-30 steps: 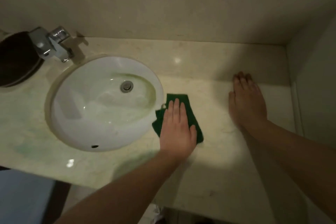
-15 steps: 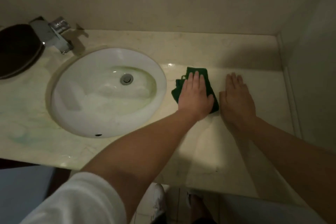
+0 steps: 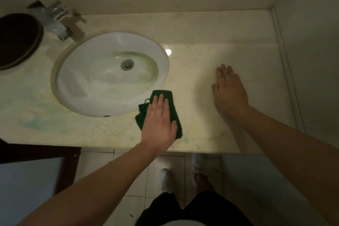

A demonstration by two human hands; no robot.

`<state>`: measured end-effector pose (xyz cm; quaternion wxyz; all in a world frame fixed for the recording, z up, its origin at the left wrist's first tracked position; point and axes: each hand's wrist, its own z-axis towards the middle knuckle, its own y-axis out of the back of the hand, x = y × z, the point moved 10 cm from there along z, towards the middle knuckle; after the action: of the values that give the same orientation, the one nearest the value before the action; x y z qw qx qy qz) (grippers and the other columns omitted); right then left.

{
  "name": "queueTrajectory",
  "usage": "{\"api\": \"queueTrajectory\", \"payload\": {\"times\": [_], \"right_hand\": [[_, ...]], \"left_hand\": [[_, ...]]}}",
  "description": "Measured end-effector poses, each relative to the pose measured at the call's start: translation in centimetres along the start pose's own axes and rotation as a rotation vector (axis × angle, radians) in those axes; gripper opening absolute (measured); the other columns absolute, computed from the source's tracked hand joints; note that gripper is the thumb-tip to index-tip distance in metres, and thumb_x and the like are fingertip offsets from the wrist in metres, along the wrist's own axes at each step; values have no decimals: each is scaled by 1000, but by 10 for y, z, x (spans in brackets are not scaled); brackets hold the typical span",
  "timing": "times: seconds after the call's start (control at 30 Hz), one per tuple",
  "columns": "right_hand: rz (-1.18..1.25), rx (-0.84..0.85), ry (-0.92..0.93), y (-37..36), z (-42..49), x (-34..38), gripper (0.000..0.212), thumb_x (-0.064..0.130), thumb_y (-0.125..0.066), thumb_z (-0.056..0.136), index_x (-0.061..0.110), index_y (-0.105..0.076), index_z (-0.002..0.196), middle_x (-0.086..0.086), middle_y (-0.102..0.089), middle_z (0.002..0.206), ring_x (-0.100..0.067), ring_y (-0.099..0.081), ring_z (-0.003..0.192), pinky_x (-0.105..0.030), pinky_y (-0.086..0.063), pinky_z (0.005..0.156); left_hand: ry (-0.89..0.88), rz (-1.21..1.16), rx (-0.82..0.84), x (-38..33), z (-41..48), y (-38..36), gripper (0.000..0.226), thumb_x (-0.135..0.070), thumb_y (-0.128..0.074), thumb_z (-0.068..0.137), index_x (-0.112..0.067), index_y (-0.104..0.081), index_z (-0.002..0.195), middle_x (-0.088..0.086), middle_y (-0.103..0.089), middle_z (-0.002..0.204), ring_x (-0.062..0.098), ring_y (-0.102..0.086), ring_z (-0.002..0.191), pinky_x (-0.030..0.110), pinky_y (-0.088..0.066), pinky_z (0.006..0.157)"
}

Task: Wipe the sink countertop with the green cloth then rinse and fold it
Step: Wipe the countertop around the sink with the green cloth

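The green cloth lies flat on the beige marble countertop, just right of the white oval sink and close to the counter's front edge. My left hand presses palm-down on the cloth, fingers together, covering most of it. My right hand rests flat on the bare counter to the right, fingers slightly apart, holding nothing. The chrome faucet stands behind the sink at the upper left.
A dark round object sits on the counter at far left. A wall closes the counter on the right, a backsplash at the rear. Faint green smears mark the counter left of the sink. Tiled floor and my feet show below the edge.
My left hand slid the cloth from the back of the counter beside my right hand toward the front edge near the sink. My right hand stayed flat on the counter.
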<state>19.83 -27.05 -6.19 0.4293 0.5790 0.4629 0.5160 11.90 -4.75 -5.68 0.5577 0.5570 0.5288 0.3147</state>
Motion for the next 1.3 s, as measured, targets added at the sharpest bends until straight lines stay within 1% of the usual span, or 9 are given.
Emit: {"api": "queueTrajectory", "payload": {"times": [0.1,0.23,0.47,0.6,0.77,1.0,1.13,1.23,1.3], "right_hand": [[-1,7,26,-5,-43,-6,60,30,-24,99,4,-22,153,-14,-20,161,-28,-15,149,-39,-13,120],[2,0,-55,-12,-95,-35,63,31,-18,96,-3,-30,148,-22,-30,155,-35,-26,145,-44,-22,116],[-4,12,-209,-18,-138,1,59,23,-25,96,-7,-29,147,-28,-30,153,-43,-28,142,-55,-27,113],[-20,32,-195,-35,-127,68,65,30,-26,93,-2,-28,149,-22,-26,157,-38,-25,145,-51,-22,116],[-28,28,-228,-34,-126,80,69,35,-23,93,5,-17,154,-14,-14,162,-30,-12,150,-46,-11,120],[14,-2,-208,-32,-126,79,70,34,-22,89,1,-26,151,-17,-24,159,-33,-21,147,-48,-17,117],[220,0,-224,-24,-120,90,62,26,-27,98,2,-16,153,-16,-13,162,-31,-7,150,-45,-9,121],[249,-51,-50,-10,-115,139,59,22,-33,101,5,-14,154,-12,-10,163,-27,-3,151,-39,-4,122],[179,-43,51,-17,-113,174,59,25,-34,101,5,-18,154,-13,-14,162,-28,-8,150,-40,-7,121]], "left_hand": [[-76,-31,-8,-65,34,-1,72,-35,-40,90,-1,-22,151,20,-17,160,33,-11,148,43,-10,122],[-277,-32,106,-156,27,-36,71,-34,-34,96,-1,-10,154,18,-6,163,30,-1,150,40,4,120],[-524,16,104,-119,-33,-40,70,-39,-35,97,-3,-16,153,16,-12,162,27,-5,150,38,3,121],[-420,76,48,-26,-36,-10,70,-40,-38,95,-5,-20,153,13,-15,162,27,-9,150,39,-3,122],[-253,67,36,75,-51,14,67,-37,-31,95,-3,-22,152,16,-17,161,28,-9,150,45,-11,122],[-101,22,-33,16,-36,6,70,-36,-38,94,-3,-18,153,17,-14,161,31,-6,150,43,-6,122],[-75,-218,-6,-33,-22,2,65,-24,-48,95,-3,-24,151,15,-19,161,31,-10,149,44,-11,122],[-110,-531,-56,-2,-37,28,55,-4,-48,90,-2,-40,145,15,-39,152,32,-27,144,44,-26,118],[-68,-449,-185,61,-55,47,52,-4,-50,86,-4,-48,139,16,-47,146,33,-33,142,45,-31,116]]}}
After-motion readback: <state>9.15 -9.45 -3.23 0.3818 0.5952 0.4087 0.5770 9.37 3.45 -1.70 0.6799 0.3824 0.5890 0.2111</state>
